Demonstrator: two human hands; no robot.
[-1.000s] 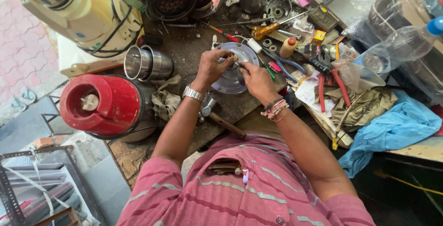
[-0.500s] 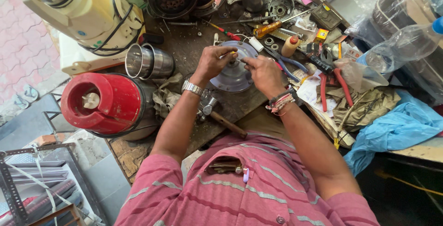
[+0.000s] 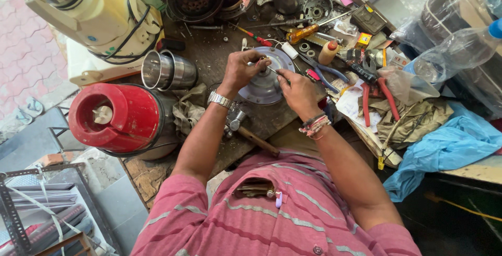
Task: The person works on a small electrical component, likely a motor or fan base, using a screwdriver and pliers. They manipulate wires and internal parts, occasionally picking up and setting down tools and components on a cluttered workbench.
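A round grey metal disc (image 3: 261, 90) lies on the dark wooden bench (image 3: 209, 52) in front of me. My left hand (image 3: 241, 70), with a metal watch on the wrist, curls its fingers over the disc's upper left rim and grips it. My right hand (image 3: 299, 93), with thread bands on the wrist, rests on the disc's right side. It pinches a thin metal tool (image 3: 272, 70) whose tip points at the middle of the disc. What lies under the fingertips is hidden.
A red mixer base (image 3: 117, 117) and steel jars (image 3: 167, 70) stand to the left, a cream appliance (image 3: 94, 15) behind them. Screwdrivers (image 3: 303, 32), blue-handled pliers (image 3: 327, 76), red-handled pliers (image 3: 379, 91) and small parts litter the right. A hammer (image 3: 251, 136) lies near me, blue plastic (image 3: 449, 146) at far right.
Both hands stay on the disc; the right hand has shifted slightly over its right side. The view has barely moved.
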